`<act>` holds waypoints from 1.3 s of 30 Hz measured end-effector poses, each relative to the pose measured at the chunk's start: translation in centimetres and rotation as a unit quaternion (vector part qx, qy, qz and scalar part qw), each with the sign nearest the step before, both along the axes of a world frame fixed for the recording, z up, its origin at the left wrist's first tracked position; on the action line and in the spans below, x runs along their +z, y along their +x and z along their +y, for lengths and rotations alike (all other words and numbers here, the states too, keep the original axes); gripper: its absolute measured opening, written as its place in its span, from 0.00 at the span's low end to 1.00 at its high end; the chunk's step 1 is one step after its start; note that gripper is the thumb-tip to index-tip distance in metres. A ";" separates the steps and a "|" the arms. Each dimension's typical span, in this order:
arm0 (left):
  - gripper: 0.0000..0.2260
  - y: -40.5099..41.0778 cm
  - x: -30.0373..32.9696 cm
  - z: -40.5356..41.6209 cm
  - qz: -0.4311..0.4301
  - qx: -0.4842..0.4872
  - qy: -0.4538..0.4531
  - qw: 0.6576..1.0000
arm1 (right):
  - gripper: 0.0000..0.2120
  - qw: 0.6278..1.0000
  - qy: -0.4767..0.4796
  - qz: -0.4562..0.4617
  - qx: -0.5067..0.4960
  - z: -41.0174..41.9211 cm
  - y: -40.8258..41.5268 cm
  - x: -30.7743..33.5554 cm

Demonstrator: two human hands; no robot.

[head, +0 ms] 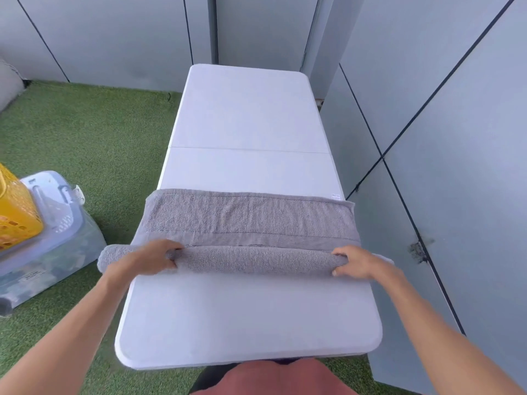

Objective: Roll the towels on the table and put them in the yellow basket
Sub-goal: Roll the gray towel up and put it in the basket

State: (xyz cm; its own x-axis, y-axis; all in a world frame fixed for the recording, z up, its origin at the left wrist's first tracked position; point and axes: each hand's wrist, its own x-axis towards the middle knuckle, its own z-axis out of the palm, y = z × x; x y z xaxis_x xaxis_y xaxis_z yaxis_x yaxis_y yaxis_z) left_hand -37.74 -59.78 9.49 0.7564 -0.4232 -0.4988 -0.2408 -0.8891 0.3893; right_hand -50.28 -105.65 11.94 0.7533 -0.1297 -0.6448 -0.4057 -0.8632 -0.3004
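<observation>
A grey towel [248,215] lies across the white table [251,317], its near part wound into a long roll [256,259] and its far part flat. My left hand [151,259] grips the roll near its left end, fingers curled over the top. My right hand [355,263] grips the roll near its right end in the same way. The roll's left end sticks out past the table edge. The yellow basket [15,212] stands on the floor at the far left, partly cut off by the frame.
The yellow basket sits on a clear plastic storage box with a pale lid [54,223] on green artificial turf [94,143]. Grey wall panels [445,138] run close along the table's right side and behind it.
</observation>
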 end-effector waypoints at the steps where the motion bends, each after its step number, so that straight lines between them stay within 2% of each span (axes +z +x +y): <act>1: 0.24 0.2 0.1 0.2 0.007 0.013 -0.014 1.000 | 0.28 0.999 0.020 -0.023 -0.027 0.1 0.0 0.0; 3: 0.22 -0.2 -0.1 0.4 -0.059 0.071 -0.082 0.992 | 0.27 0.985 0.020 -0.150 -0.079 0.5 -0.6 -0.6; 5: 0.18 -1.3 -0.7 0.4 -0.200 0.106 -0.133 0.965 | 0.24 0.963 -0.068 -0.251 -0.067 1.3 -1.5 -1.7; 7: 0.16 -2.6 -1.6 0.3 -0.318 0.066 -0.101 0.940 | 0.27 0.958 -0.174 -0.229 -0.009 2.4 -2.5 -2.6; 8: 0.17 -3.0 -2.2 0.3 -0.337 0.039 -0.086 0.937 | 0.31 0.961 -0.198 -0.194 0.021 3.0 -2.9 -2.8; 10: 0.24 -3.5 -3.3 0.3 -0.318 -0.002 -0.053 0.947 | 0.38 0.964 -0.213 -0.154 0.044 3.7 -3.3 -3.2; 13: 0.35 -2.9 -3.8 0.3 -0.285 -0.024 0.001 0.958 | 0.35 0.960 -0.212 -0.183 0.015 3.9 -2.7 -3.4; 17: 0.26 -1.9 -2.6 -0.9 -0.278 -0.001 0.032 0.960 | 0.25 0.964 -0.186 -0.189 0.021 2.7 -1.2 -3.1; 20: 0.23 -0.5 -0.8 -1.0 -0.142 -0.028 0.069 0.987 | 0.18 0.990 -0.087 -0.108 0.028 0.9 -0.6 -1.9; 22: 0.22 0.1 0.4 -0.6 -0.024 -0.043 0.055 0.997 | 0.18 0.999 -0.027 -0.030 0.028 -0.1 -0.5 -0.9; 24: 0.23 0.4 0.7 0.0 0.028 -0.024 0.021 0.999 | 0.18 1.000 0.030 -0.004 -0.007 -0.7 -0.7 -0.5; 26: 0.20 0.2 0.2 0.3 -0.027 0.035 -0.051 0.998 | 0.20 0.992 0.050 -0.103 -0.051 -0.6 -1.3 -0.8; 28: 0.15 -0.5 -0.6 0.4 -0.171 0.075 -0.113 0.976 | 0.20 0.968 -0.009 -0.247 -0.046 0.0 -2.1 -1.6; 29: 0.14 -1.1 -1.1 0.4 -0.225 0.071 -0.115 0.965 | 0.22 0.960 -0.048 -0.276 -0.024 0.5 -2.5 -2.0; 31: 0.19 -2.2 -2.4 0.5 -0.262 0.029 -0.087 0.961 | 0.31 0.966 -0.112 -0.231 0.020 1.4 -3.1 -2.6; 33: 0.28 -2.7 -3.3 0.8 -0.260 -0.015 -0.050 0.964 | 0.36 0.972 -0.154 -0.175 0.041 2.0 -3.5 -3.1; 35: 0.32 -2.6 -3.2 0.5 -0.262 -0.019 -0.018 0.965 | 0.34 0.964 -0.177 -0.194 0.042 2.3 -3.4 -3.6; 37: 0.29 -2.4 -2.4 -0.2 -0.273 0.003 0.009 0.962 | 0.28 0.958 -0.183 -0.218 0.039 2.4 -2.8 -3.5; 39: 0.23 -2.1 -1.2 -0.9 -0.240 0.002 0.053 0.969 | 0.24 0.967 -0.155 -0.195 0.045 1.7 -2.1 -2.9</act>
State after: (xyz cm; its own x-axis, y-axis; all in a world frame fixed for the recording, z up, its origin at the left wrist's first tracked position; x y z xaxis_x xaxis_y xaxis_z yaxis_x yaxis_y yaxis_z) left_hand -39.87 -60.72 8.28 0.9139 -0.3848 -0.1292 -0.3674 -0.9195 0.1397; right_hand -52.39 -103.90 9.00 0.9489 -0.1931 -0.2495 -0.2319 -0.9631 -0.1364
